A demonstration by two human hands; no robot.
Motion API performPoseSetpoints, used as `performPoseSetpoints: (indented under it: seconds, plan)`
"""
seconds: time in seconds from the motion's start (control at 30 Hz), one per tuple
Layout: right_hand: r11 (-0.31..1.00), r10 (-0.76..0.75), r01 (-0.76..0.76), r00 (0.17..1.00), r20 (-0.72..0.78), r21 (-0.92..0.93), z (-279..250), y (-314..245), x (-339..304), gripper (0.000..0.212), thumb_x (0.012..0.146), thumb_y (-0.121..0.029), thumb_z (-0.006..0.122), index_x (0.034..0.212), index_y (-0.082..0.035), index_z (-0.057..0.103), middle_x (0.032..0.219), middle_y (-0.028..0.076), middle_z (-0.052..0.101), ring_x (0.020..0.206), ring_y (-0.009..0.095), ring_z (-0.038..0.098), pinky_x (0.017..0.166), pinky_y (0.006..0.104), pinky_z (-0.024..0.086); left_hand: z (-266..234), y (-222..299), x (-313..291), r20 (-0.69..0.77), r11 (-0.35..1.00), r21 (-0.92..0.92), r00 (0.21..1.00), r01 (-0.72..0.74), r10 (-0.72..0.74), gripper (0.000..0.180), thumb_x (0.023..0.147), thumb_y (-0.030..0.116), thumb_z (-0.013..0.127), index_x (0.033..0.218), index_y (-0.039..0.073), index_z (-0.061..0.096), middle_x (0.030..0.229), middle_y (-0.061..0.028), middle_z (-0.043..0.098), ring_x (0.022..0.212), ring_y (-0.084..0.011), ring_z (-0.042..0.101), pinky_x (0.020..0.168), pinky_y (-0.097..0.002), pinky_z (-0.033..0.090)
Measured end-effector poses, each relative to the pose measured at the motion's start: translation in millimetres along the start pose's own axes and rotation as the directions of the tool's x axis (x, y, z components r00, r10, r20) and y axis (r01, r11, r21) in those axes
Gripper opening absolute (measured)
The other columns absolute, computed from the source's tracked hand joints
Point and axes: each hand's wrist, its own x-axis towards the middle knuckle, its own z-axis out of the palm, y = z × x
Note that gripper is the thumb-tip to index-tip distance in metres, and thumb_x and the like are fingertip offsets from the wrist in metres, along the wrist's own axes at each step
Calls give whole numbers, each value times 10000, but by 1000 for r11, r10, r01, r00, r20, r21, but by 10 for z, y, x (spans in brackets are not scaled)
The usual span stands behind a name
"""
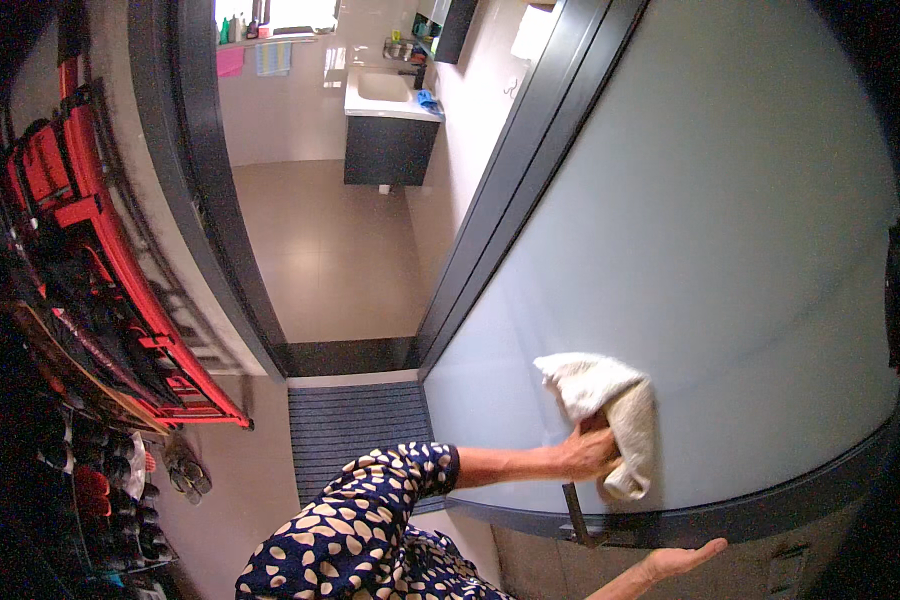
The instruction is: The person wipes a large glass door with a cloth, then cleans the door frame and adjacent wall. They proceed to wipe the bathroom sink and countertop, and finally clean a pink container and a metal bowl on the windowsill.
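Note:
My left hand [592, 449], reaching across from a dark sleeve [320, 530] with pale spots, is closed on a whitish cloth [610, 385]. The bunched cloth lies against the frosted glass door panel [730, 220], and one end of it hangs below the hand. Just below is the door's dark lever handle [576, 512], which neither hand grips. Beyond the door's dark edge, at the bottom, my right hand [682, 562] is held out with its fingers stretched and nothing in it.
Left of the door, a dark-framed doorway [225, 200] opens on a bathroom with a white basin [382, 88] on a dark cabinet. A striped grey mat [355, 425] lies before the sill. A red metal frame [135, 270], sandals [185, 470] and a shoe rack [100, 500] stand at left.

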Motion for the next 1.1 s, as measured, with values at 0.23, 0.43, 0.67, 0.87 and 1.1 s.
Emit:
performPoseSetpoints:
  seconds: [0.23,0.43,0.67,0.87,1.1]
  plan:
    - [994,-107,100,979,-175,-50,318,-541,185,611,932,-382,340,1342,68,287,1435,211,208,1316,284,233,1101,400,127,-1815,814,1270,-404,932,317,863,-178,302,522,829,363,548,1263,91,445,1325,-165,383,1256,-348,309,1056,-459,238]
    - [975,-214,209,975,55,76,397,-894,209,586,926,-392,371,1313,46,340,1354,192,328,1208,288,369,1034,421,280,-3024,1220,1947,-638,954,250,712,-167,292,341,917,291,445,1173,69,482,1204,-158,473,1152,-317,427,991,-406,336]
    - [975,35,-67,988,147,214,378,-804,70,646,907,-496,331,1330,-6,333,1340,149,382,1179,297,423,996,413,347,-3339,1916,2377,-749,879,472,557,67,359,548,861,526,382,1339,261,341,1428,-169,225,1274,-453,152,978,-634,180]
    - [985,-25,13,998,62,173,304,-731,25,561,905,-459,365,1258,-23,379,1260,149,434,1099,277,464,956,405,378,-1997,2573,1872,-604,747,612,456,-259,654,600,715,587,577,1242,316,490,1354,-168,303,1275,-504,119,952,-721,68]
    - [951,-243,163,919,310,262,111,-570,4,621,911,-469,326,1343,-23,307,1350,175,356,1213,303,390,1019,416,324,-839,2331,1151,-8,358,543,422,-759,907,641,601,549,638,1191,324,524,1248,-124,418,1239,-382,289,945,-720,116]
